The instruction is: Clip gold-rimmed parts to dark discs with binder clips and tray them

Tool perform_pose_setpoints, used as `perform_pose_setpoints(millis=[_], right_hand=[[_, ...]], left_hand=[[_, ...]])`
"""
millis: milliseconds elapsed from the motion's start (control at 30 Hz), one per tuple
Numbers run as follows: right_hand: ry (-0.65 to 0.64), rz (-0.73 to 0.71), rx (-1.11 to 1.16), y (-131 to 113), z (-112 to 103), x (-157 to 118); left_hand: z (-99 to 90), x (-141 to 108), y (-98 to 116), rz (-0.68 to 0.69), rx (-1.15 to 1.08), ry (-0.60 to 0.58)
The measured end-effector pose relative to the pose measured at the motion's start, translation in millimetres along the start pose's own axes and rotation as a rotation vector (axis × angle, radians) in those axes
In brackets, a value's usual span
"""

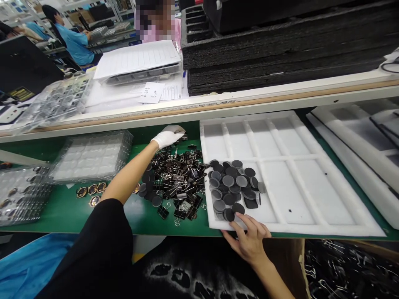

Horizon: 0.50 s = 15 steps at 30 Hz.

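My left hand (170, 136), in a white glove, reaches to the back edge of a heap of black binder clips (179, 176); its fingers are bent together over clips, and what they hold is hidden. My right hand (251, 238) is bare, its fingers apart at the front rim of a white foam tray (311, 230). The fingertips lie close to a dark round disc (238, 208). Many grey and black discs (228, 180) are piled in the tray's left compartments. More dark discs (149, 182) lie left of the clips.
Clear plastic trays (90, 155) are stacked at the left, near small gold-rimmed rings (92, 189). Foam trays (358, 158) lean at the right. A shelf edge (218, 104) crosses above, carrying black foam (280, 54) and papers (140, 58). Below right, a box holds more clips (349, 270).
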State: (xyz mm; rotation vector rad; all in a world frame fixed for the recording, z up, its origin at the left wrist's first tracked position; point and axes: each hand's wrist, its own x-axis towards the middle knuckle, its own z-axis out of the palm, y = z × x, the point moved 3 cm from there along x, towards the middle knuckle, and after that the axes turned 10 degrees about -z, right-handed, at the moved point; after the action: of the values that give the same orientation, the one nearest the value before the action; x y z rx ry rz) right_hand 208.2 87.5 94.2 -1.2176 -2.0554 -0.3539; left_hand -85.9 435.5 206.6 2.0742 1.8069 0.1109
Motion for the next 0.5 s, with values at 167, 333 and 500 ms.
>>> perform_pose_setpoints(millis=[167, 333, 500], right_hand=[[-0.015, 0.018, 0.009, 1, 0, 5], [0.032, -0.009, 0.001, -4, -4, -5], [-0.070, -0.283, 0.310, -19, -3, -63]], left_hand=[[-28.3, -58, 17, 0.097, -0.292, -0.031], [-23.8, -134, 52, 0.347, -0.192, -0.067], [10.6, -165, 60, 0.758, 0.439, 0.234]])
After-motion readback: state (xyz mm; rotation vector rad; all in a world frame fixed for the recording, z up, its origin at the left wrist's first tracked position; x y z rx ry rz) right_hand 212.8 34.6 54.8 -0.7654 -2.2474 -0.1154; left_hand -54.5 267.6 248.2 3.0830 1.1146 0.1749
